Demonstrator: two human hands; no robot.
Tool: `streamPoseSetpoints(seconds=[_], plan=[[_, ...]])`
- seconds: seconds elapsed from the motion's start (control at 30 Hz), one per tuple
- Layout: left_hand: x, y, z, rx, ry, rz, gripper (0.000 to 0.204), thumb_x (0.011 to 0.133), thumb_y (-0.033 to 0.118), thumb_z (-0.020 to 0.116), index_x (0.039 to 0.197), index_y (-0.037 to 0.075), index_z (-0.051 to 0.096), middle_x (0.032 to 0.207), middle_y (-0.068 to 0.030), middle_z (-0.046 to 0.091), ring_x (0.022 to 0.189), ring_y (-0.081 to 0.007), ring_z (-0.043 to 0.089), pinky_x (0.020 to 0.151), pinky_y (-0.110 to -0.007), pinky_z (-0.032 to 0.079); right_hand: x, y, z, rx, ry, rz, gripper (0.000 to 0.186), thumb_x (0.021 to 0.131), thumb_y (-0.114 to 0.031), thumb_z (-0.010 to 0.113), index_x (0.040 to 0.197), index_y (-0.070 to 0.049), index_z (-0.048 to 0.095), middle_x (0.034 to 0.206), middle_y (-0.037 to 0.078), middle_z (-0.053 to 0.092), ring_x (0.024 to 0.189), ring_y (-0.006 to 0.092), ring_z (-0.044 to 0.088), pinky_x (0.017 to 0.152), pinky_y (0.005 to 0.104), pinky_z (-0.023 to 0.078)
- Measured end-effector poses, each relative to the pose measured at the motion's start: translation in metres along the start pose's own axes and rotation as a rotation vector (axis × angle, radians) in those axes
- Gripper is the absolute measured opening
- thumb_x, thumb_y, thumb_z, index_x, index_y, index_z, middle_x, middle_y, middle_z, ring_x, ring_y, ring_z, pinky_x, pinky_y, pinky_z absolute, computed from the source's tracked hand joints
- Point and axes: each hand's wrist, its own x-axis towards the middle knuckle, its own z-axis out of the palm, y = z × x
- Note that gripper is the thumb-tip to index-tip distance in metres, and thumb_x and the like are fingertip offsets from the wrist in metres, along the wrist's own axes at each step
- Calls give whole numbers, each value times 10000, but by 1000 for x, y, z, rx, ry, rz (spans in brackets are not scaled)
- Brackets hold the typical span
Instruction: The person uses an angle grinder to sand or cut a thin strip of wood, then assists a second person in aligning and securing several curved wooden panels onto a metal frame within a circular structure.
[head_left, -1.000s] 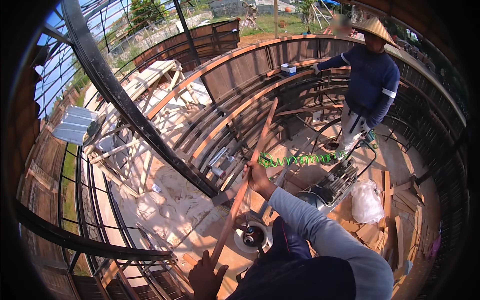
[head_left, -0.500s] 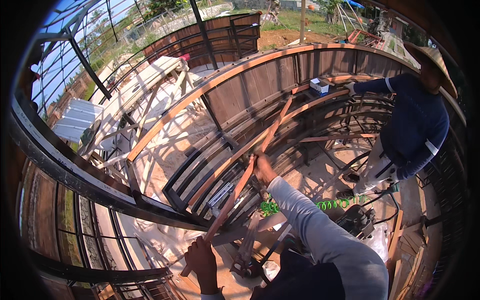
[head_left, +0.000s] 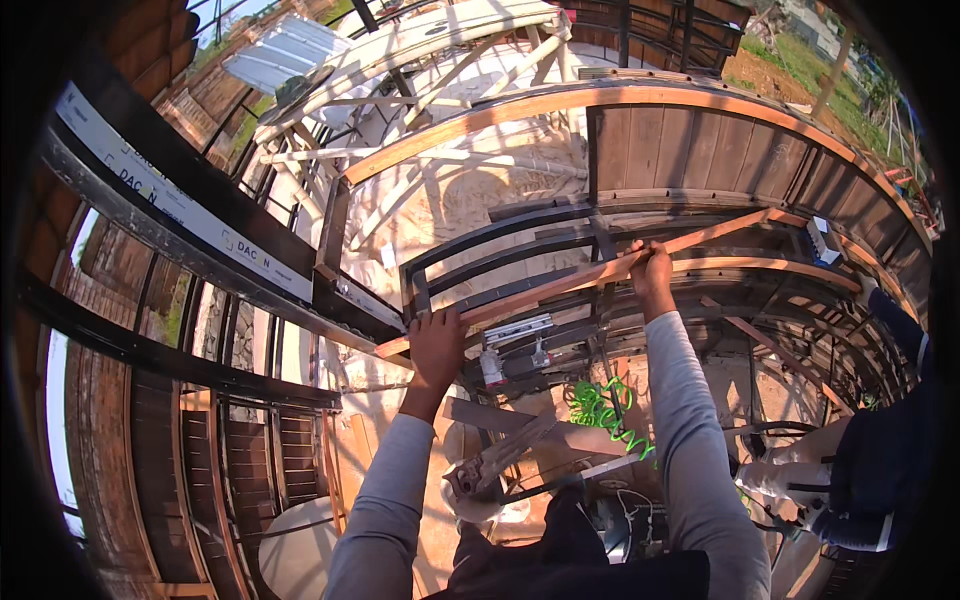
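My left hand (head_left: 436,345) has its fingers closed over a long reddish wooden strip (head_left: 577,285) near that strip's left end. My right hand (head_left: 652,268) grips the same strip further right, its fingers wrapped over it. The strip lies at a slant along a curved frame of black metal bars (head_left: 498,237), with its far end toward a small blue and white box (head_left: 822,243) at the right. Just below the strip, between my hands, is a silver tool (head_left: 515,345). My fingers hide part of the strip.
A co-worker (head_left: 875,450) stands at the right edge. A coiled green hose (head_left: 600,405) lies below. A large dark beam (head_left: 180,240) crosses the left. Beyond are a curved wooden panel wall (head_left: 690,150), pale timber trestles (head_left: 450,40) and a corrugated metal sheet (head_left: 285,55).
My view has swung left and down. Both hands have brought the strip from a steep angle pointing away to a flatter slant along the frame. The co-worker now sits at the view's edge.
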Motion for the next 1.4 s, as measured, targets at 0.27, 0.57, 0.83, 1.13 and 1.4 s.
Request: streamPoseSetpoints(seconds=[0.27,0.57,0.83,1.13,1.4], plan=[[1,-3,-29,-76,-26,73,180,880,240,690,974,95,639,888,-61,637,917,-250,604,828,-406,443,-9,13,19,-101,44,-120,249,1073,-198,364,973,-19,506,932,139,600,862,273,582,848,422,526],[121,-13,-95,127,279,124,269,837,330,751,933,114,624,861,-35,609,885,-231,587,820,-408,408,24,-44,83,9,-162,29,255,1073,-194,489,1128,55,506,1087,252,653,1024,345,685,943,421,607],[127,-11,-82,150,213,118,298,828,339,764,964,110,631,887,-49,634,906,-251,599,846,-425,417,18,-35,64,-64,-234,-91,221,1039,-224,591,1060,-5,572,1101,186,685,966,266,709,879,406,630],[168,-33,-67,153,205,135,327,829,359,767,991,103,644,938,-56,660,990,-255,613,897,-426,423,61,-31,70,-98,-133,-106,250,1060,-251,536,1059,-2,555,1063,159,672,927,277,693,875,494,616],[202,-57,-31,178,177,111,372,864,403,736,1057,100,640,1014,-71,668,1016,-268,608,922,-438,422,92,-12,81,-64,-77,-109,198,1070,-203,491,1079,-7,519,1100,187,646,1042,355,686,936,564,599]])
